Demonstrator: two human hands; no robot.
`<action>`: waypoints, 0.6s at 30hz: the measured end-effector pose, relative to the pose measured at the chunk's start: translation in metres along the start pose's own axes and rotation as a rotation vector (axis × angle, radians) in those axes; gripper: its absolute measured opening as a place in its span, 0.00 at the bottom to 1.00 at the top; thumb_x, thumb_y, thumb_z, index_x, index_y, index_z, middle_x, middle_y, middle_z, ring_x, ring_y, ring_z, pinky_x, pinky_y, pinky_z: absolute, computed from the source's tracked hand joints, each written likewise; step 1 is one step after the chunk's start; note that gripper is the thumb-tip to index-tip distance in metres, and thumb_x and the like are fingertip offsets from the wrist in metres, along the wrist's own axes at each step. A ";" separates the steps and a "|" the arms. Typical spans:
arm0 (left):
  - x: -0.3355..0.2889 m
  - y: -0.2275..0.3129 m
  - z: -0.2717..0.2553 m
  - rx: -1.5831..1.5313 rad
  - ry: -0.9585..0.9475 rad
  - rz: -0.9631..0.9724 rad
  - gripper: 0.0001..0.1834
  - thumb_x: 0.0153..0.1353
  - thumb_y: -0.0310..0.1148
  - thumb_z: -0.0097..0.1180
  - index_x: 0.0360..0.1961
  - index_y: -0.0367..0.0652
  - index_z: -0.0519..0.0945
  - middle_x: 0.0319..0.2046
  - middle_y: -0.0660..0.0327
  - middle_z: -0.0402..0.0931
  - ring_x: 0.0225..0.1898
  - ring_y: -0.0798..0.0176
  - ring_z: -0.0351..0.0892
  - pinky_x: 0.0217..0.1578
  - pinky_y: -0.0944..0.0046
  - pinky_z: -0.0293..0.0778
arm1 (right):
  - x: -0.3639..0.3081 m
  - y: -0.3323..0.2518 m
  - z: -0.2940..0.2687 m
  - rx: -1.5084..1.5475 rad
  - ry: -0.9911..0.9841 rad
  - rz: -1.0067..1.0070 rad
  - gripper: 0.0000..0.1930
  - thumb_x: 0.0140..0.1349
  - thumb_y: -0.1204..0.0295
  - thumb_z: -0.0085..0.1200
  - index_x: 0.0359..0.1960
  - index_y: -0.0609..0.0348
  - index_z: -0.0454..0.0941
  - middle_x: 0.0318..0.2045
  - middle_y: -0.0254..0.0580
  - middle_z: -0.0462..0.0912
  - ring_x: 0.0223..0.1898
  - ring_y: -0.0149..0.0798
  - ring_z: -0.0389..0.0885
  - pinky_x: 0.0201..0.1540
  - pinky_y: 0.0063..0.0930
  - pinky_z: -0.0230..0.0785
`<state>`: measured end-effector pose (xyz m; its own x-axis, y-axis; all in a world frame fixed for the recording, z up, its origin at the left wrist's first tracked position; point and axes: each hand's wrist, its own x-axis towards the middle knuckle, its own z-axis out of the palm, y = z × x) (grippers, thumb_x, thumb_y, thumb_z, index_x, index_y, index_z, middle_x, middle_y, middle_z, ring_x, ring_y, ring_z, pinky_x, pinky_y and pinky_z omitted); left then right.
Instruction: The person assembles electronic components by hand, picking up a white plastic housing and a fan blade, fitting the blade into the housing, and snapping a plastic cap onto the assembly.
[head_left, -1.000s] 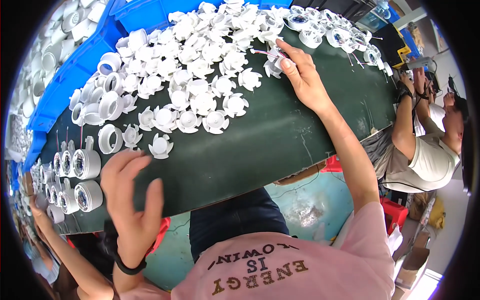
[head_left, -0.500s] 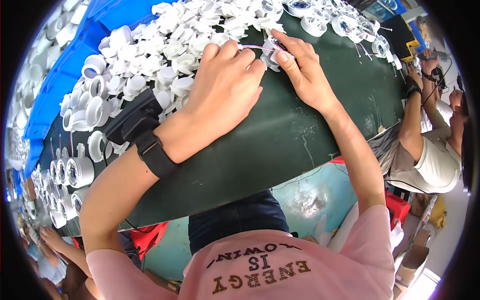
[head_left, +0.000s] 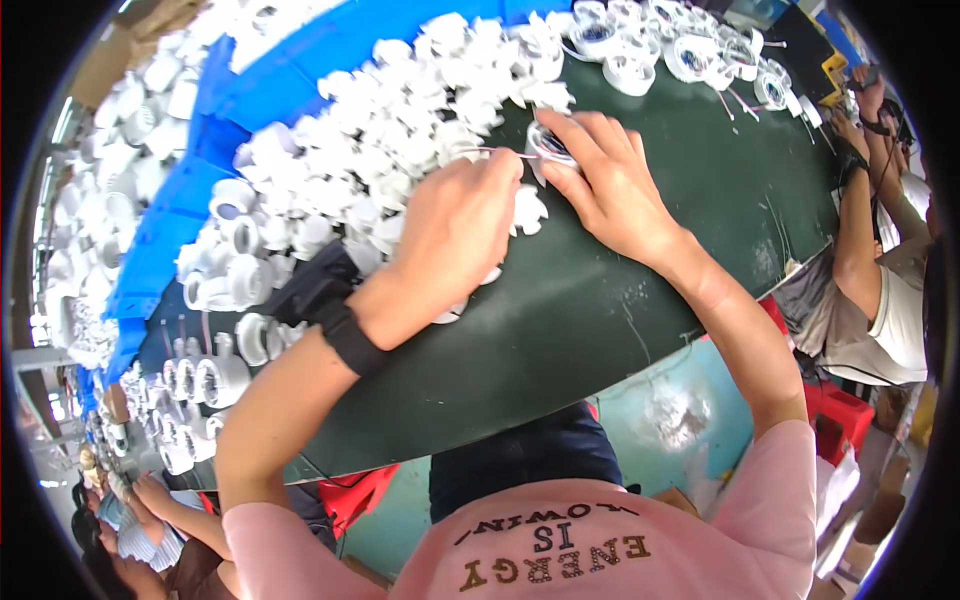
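A small round white housing (head_left: 537, 138) with a dark, shiny inside is held in my right hand (head_left: 618, 195), its thumb and fingers around the right side. A thin wire (head_left: 522, 155), pale and reddish, runs from the housing to my left hand (head_left: 455, 220). The left fingers are curled and pinched on this wire. Just below the housing, a loose white plastic piece (head_left: 528, 210) lies on the dark green table (head_left: 560, 290). My left wrist wears a black strap (head_left: 352, 338) with a black device.
White plastic pieces (head_left: 390, 130) are heaped beyond my hands, beside blue bins (head_left: 195, 165). Finished-looking round units with wires (head_left: 690, 58) stand at the far right, more units (head_left: 222, 380) at the left. Co-workers sit on both sides; a red stool (head_left: 838, 415) stands at right.
The view has shifted, so the table things appear farther right. Both hands and the housing have come nearer to me, away from the pile. The wire stays pinched in the left hand.
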<state>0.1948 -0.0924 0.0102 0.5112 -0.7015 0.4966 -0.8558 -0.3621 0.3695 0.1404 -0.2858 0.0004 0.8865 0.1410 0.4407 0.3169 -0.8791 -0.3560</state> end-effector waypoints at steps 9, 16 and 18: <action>-0.041 0.073 -0.076 -0.718 -0.049 -0.561 0.28 0.59 0.32 0.61 0.54 0.36 0.59 0.33 0.54 0.74 0.31 0.64 0.77 0.31 0.66 0.73 | -0.015 -0.071 -0.034 0.865 -0.026 0.217 0.25 0.72 0.56 0.33 0.54 0.68 0.67 0.45 0.42 0.75 0.47 0.31 0.73 0.51 0.27 0.65; -0.115 0.085 -0.110 -1.208 0.299 -0.736 0.32 0.69 0.41 0.45 0.67 0.36 0.54 0.52 0.51 0.70 0.52 0.61 0.73 0.52 0.64 0.69 | 0.009 -0.154 -0.009 0.895 -0.215 -0.294 0.14 0.70 0.67 0.39 0.45 0.65 0.72 0.45 0.53 0.72 0.43 0.49 0.73 0.48 0.38 0.65; -0.137 0.083 -0.121 -1.244 0.376 -0.776 0.33 0.68 0.44 0.46 0.67 0.37 0.55 0.43 0.50 0.76 0.39 0.60 0.80 0.41 0.63 0.78 | 0.043 -0.153 0.009 0.793 -0.185 -0.306 0.10 0.67 0.70 0.46 0.44 0.62 0.72 0.40 0.47 0.73 0.41 0.47 0.74 0.46 0.34 0.67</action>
<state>0.0632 0.0477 0.0680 0.9457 -0.3232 -0.0332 0.1394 0.3114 0.9400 0.1330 -0.1411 0.0666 0.7430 0.4514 0.4941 0.6304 -0.2241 -0.7432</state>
